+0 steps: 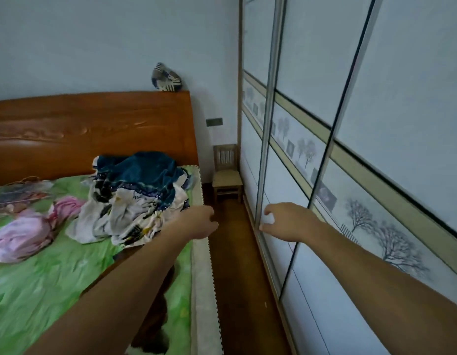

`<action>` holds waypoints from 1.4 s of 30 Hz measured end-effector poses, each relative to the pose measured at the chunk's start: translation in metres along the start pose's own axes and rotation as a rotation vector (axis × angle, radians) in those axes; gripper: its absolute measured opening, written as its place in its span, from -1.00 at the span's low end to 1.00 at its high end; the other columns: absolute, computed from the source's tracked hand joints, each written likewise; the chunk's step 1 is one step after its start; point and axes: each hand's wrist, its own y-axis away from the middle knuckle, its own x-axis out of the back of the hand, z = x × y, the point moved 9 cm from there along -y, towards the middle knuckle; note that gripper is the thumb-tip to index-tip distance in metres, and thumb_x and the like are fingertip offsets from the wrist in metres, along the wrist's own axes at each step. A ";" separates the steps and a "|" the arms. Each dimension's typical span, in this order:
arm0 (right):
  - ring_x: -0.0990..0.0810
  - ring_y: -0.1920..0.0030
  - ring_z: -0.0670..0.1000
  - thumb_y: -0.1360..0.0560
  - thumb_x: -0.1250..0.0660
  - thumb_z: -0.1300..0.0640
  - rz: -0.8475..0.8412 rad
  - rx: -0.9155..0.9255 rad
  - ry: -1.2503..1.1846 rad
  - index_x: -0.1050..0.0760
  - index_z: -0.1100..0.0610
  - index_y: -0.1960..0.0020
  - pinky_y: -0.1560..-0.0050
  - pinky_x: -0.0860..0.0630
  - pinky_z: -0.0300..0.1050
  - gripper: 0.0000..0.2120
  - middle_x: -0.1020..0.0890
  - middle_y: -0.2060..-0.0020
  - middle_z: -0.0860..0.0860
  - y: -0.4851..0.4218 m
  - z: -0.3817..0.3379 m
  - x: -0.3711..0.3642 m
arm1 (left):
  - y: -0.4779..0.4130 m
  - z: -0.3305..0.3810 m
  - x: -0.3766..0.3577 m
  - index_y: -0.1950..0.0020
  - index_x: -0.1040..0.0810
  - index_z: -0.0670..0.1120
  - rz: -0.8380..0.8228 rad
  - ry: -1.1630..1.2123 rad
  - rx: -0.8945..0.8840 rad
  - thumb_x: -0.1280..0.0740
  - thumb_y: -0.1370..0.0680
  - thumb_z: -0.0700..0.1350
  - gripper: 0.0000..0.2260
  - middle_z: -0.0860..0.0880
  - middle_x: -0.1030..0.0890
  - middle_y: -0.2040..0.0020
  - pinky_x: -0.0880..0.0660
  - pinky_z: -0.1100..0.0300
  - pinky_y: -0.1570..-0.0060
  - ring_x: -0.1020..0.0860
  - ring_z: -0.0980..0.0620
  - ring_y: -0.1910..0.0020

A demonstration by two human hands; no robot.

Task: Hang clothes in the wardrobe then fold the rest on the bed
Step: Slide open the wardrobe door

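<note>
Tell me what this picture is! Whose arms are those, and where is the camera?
There is no machine here, just a person. The camera sits on their head and looks forward and down, so you see their two bare arms reaching out. The left hand hangs over the edge of the bed and holds nothing. The right hand curls its fingers on the metal edge of the wardrobe door. On the green bed sheet lies a pile of clothes, blue and white, with a pink bundle beside it. A small chair stands in the corner.
</note>
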 end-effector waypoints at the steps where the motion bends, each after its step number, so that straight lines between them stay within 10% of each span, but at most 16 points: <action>1: -0.55 -0.20 0.07 -0.53 -0.25 -0.29 0.005 -0.023 -0.006 -0.45 -0.02 -0.37 -0.18 -0.54 0.06 -0.47 -0.57 -0.26 0.02 -0.003 0.009 0.002 | -0.013 0.009 0.000 -0.46 -0.39 -0.04 -0.007 0.003 -0.031 -0.22 -0.63 0.14 -0.55 -0.07 -0.52 -0.36 -0.42 0.05 -0.22 -0.48 -0.10 -0.33; 13: -0.51 -0.30 0.07 -0.52 -0.27 -0.29 0.126 -0.463 -0.128 -0.39 -0.06 -0.44 -0.21 -0.49 -0.03 -0.44 -0.55 -0.29 -0.02 0.105 0.119 0.014 | -0.052 0.197 -0.005 -0.52 -0.33 0.02 -0.086 -0.039 -0.500 -0.24 -0.61 0.16 -0.49 -0.06 -0.42 -0.47 -0.42 -0.06 -0.36 -0.44 -0.08 -0.39; 30: -0.55 -0.21 0.11 -0.46 -0.16 -0.37 0.298 -1.112 -0.109 -0.39 -0.09 -0.39 -0.14 -0.52 0.04 -0.40 -0.56 -0.27 0.02 0.405 0.115 -0.018 | 0.173 0.406 -0.037 -0.46 -0.40 0.07 -0.050 -0.184 -1.215 -0.27 -0.58 0.18 -0.53 -0.02 -0.54 -0.37 -0.45 -0.02 -0.32 -0.51 -0.06 -0.31; 36: -0.59 -0.06 0.08 -0.47 -0.18 -0.30 0.388 -1.303 -0.081 -0.48 -0.05 -0.23 0.02 -0.55 -0.05 -0.54 -0.61 -0.15 0.01 0.481 0.103 -0.022 | 0.273 0.447 -0.015 -0.45 -0.42 0.06 0.038 -0.160 -1.436 -0.27 -0.59 0.13 -0.56 -0.02 -0.54 -0.36 -0.46 -0.05 -0.29 -0.50 -0.06 -0.31; 42: -0.56 0.11 0.07 -0.58 -0.28 -0.13 0.755 -1.502 -0.003 -0.34 0.15 -0.32 0.17 -0.39 -0.16 -0.54 -0.23 -0.38 0.22 0.521 0.088 -0.002 | 0.358 0.470 0.061 -0.40 -0.44 0.06 0.354 0.079 -1.674 -0.21 -0.61 0.03 -0.65 0.02 -0.56 -0.23 -0.54 -0.04 -0.06 -0.55 -0.07 -0.16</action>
